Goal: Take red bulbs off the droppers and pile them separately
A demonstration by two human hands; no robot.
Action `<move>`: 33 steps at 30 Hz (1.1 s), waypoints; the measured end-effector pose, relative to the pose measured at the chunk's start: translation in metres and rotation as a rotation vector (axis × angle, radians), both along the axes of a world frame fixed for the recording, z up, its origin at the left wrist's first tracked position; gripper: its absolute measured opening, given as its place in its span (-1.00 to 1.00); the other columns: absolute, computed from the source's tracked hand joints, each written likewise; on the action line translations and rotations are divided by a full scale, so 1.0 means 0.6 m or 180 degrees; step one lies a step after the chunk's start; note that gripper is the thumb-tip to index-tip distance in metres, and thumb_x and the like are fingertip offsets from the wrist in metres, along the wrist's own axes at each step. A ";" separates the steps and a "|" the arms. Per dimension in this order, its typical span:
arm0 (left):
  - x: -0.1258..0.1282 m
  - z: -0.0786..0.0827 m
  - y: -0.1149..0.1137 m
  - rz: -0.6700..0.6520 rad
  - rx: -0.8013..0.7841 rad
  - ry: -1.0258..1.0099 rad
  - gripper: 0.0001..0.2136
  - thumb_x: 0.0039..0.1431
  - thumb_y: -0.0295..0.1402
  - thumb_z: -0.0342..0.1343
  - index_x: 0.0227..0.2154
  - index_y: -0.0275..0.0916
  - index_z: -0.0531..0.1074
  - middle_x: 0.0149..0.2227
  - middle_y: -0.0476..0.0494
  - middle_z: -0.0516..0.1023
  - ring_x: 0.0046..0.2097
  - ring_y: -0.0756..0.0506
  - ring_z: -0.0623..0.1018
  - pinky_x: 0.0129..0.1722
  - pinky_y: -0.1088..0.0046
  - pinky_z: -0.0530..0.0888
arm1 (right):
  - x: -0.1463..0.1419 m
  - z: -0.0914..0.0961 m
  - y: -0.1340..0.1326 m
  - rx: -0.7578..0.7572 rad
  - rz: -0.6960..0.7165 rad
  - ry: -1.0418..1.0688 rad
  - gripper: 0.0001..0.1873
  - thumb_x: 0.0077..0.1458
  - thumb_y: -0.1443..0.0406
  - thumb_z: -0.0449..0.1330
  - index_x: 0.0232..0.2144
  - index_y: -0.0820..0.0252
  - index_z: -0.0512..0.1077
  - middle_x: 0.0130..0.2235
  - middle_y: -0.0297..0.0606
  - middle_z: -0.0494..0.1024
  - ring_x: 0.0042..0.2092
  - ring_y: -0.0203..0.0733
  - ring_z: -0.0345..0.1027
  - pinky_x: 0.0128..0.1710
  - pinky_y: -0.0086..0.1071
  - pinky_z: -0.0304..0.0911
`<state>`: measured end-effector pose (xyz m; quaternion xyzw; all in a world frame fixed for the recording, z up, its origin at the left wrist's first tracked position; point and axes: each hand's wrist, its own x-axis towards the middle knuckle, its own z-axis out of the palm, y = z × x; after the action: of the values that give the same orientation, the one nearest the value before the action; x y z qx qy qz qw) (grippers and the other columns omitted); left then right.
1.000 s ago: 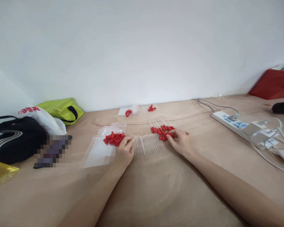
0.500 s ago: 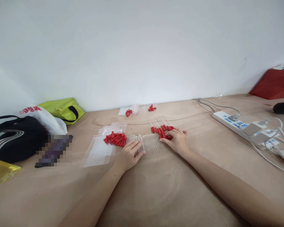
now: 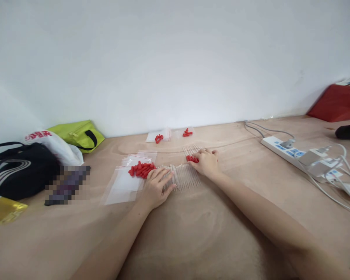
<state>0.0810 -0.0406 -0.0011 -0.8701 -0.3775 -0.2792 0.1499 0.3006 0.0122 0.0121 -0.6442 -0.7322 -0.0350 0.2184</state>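
My left hand (image 3: 156, 186) lies flat with spread fingers on the left end of a row of clear thin tubes (image 3: 185, 177), just below a pile of small red caps (image 3: 141, 170) resting on clear zip bags (image 3: 122, 186). My right hand (image 3: 205, 161) sits palm down over a second pile of red caps (image 3: 191, 158), covering most of it; its fingers curl over the caps, and whether they grip any is hidden. More clear tubes (image 3: 191, 149) lie just behind that hand.
Two small bags with red caps (image 3: 158, 137) lie by the wall. A black bag (image 3: 20, 169), a white plastic bag (image 3: 54, 147) and a green pouch (image 3: 77, 134) sit at the left. A power strip (image 3: 291, 154) with plugs and cables lies at the right, near a red box (image 3: 336, 102).
My right hand has slid left and away from me, over the right pile of red caps. My left hand went from a pinch at the tubes' end to lying flat on them.
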 end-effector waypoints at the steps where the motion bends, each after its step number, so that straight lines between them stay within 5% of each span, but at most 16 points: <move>1: -0.001 -0.001 0.001 0.0024 -0.0006 -0.0005 -0.72 0.12 -0.27 -0.01 -0.12 -0.24 0.39 -0.10 -0.20 0.47 -0.01 -0.19 0.37 -0.07 0.18 0.29 | -0.007 0.000 0.002 -0.0032 -0.0018 -0.0054 -0.71 -0.01 0.06 0.09 -0.46 0.08 0.50 -0.31 -0.19 0.48 -0.16 -0.04 0.17 -0.21 -0.17 -0.15; 7: -0.003 -0.003 0.001 0.0067 -0.0073 -0.0037 -0.70 0.14 -0.29 -0.04 -0.07 -0.23 0.34 -0.09 -0.20 0.45 0.00 -0.18 0.36 -0.05 0.21 0.28 | -0.004 -0.002 -0.011 0.0338 0.0027 0.0474 -0.76 0.07 0.18 0.05 -0.41 0.05 0.51 -0.36 -0.22 0.51 -0.21 -0.09 0.21 -0.22 -0.17 -0.14; 12: 0.006 0.000 -0.002 0.0212 0.0138 -0.0198 -0.55 0.13 -0.26 -0.03 0.08 -0.29 0.17 0.01 -0.29 0.35 0.03 -0.19 0.33 -0.02 0.22 0.27 | 0.040 -0.024 -0.060 0.0880 0.0900 0.1042 -0.80 0.07 0.19 0.08 -0.34 0.04 0.49 -0.36 -0.29 0.53 -0.27 -0.18 0.24 -0.20 -0.21 -0.11; 23: 0.037 0.000 -0.009 -0.0253 0.0302 -0.0157 -0.86 0.16 -0.37 -0.03 -0.36 -0.17 0.44 -0.37 0.00 0.55 -0.25 -0.04 0.47 0.00 0.20 0.17 | 0.025 -0.048 -0.090 0.1112 0.1747 0.0960 -0.85 0.05 0.24 0.12 -0.32 0.05 0.47 -0.37 -0.34 0.51 -0.28 -0.24 0.22 -0.20 -0.23 -0.08; 33: 0.041 -0.002 -0.012 -0.0477 0.0333 -0.0151 -0.87 0.14 -0.45 -0.03 -0.41 -0.20 0.42 -0.41 0.02 0.54 -0.19 -0.03 0.49 0.03 0.25 0.18 | 0.018 -0.052 -0.094 0.1376 0.1953 0.0430 -0.85 0.04 0.21 0.12 -0.43 0.05 0.49 -0.54 -0.35 0.41 -0.36 -0.29 0.12 -0.20 -0.24 -0.13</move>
<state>0.1058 -0.0478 -0.0025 -0.8801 -0.2997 -0.3295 0.1647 0.3113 -0.0442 -0.0192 -0.3349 -0.8507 -0.0790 0.3974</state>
